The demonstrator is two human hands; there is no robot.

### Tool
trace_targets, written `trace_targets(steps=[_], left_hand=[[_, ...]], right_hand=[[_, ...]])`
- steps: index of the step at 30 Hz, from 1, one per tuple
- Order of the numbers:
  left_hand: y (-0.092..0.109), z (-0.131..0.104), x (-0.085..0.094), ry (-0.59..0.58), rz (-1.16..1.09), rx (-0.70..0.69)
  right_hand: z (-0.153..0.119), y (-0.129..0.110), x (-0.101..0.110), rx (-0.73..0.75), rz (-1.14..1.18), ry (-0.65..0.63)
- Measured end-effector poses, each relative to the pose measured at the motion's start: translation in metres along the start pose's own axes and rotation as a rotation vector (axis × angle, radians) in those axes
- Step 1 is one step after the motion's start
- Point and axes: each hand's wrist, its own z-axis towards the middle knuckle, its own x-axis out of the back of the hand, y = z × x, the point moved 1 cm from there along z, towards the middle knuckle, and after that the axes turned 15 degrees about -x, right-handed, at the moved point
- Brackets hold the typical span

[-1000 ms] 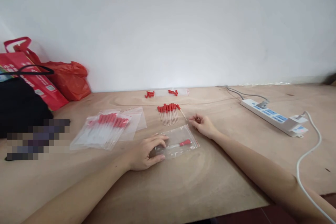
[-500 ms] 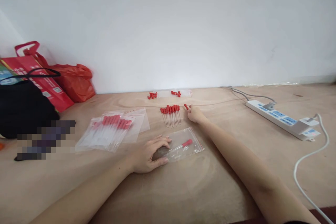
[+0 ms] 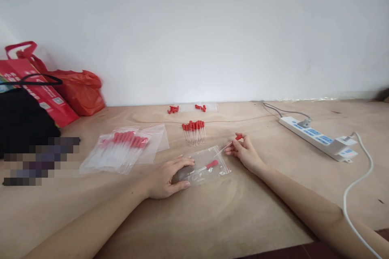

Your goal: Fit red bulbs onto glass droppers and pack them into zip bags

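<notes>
In the middle of the table, a clear zip bag [image 3: 199,177] lies flat with one red-bulbed glass dropper [image 3: 212,164] inside. My left hand [image 3: 168,176] rests at the bag's left end, thumb and fingers spread apart over it. Between the fingers of my right hand [image 3: 244,153] is another dropper [image 3: 238,137], its bulb up to the right and its thin glass tip over the bag's right end, near the red zip strip. Whether that tip is inside the bag, I cannot tell. Behind the bag, several droppers [image 3: 194,131] lie side by side, bulbs away from me.
Filled dropper bags [image 3: 112,151] are piled on the left. Loose red bulbs [image 3: 173,109] lie by the wall near a flat clear bag [image 3: 188,107]. A white power strip [image 3: 316,137] with cables is on the right. Red bags [image 3: 83,93] and a black bag [image 3: 26,117] stand far left.
My right hand has come back from beside the row of droppers toward the bag, carrying one dropper. My left hand stays at the bag's left end. The camera view has shifted slightly.
</notes>
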Motion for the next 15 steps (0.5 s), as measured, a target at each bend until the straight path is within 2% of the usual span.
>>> trace_targets(steps=[4,10,15], left_hand=[[0.001,0.0,0.0,-0.014,0.016,0.008],[0.001,0.0,0.0,-0.006,0.013,0.016],[0.001,0.001,0.001,-0.033,0.033,0.035]], right_hand=[[-0.008,-0.001,-0.009,-0.063,-0.018,-0.143],[-0.013,-0.004,-0.01,-0.111,-0.355,-0.362],[-0.012,-0.004,-0.017,-0.093,-0.37,-0.451]])
